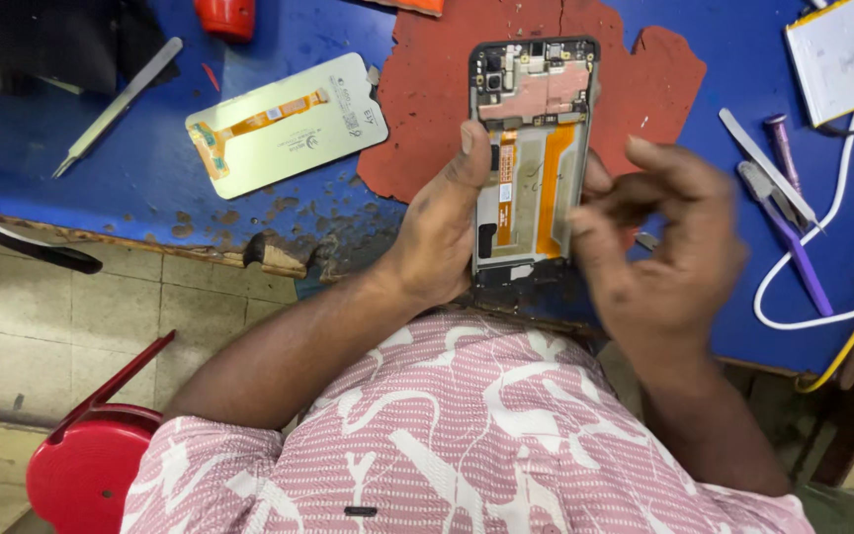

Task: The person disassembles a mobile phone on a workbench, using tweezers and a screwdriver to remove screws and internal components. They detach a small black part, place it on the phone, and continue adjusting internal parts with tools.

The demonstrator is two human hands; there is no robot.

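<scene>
1. One view only, from the person's head, looking steeply down and close.
2. The shirt (467, 435) fills the bottom of the frame, the bench (71, 148) the top.
3. The hands meet at centre; floor tiles (71, 307) show at lower left.

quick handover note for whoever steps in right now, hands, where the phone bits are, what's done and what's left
Left hand: grips the opened phone frame by its left edge, thumb on the rim, holding it over the red mat.
Right hand: blurred, at the frame's right edge, fingers pinched; whether it holds anything cannot be told.
Parts: detached screen panel lies face down on the blue bench; tweezers at left; purple pry tools and a flat battery at right.
Done: screen off, battery bay empty, orange flex cables exposed.
Left: screen and battery remain outside the frame.
</scene>
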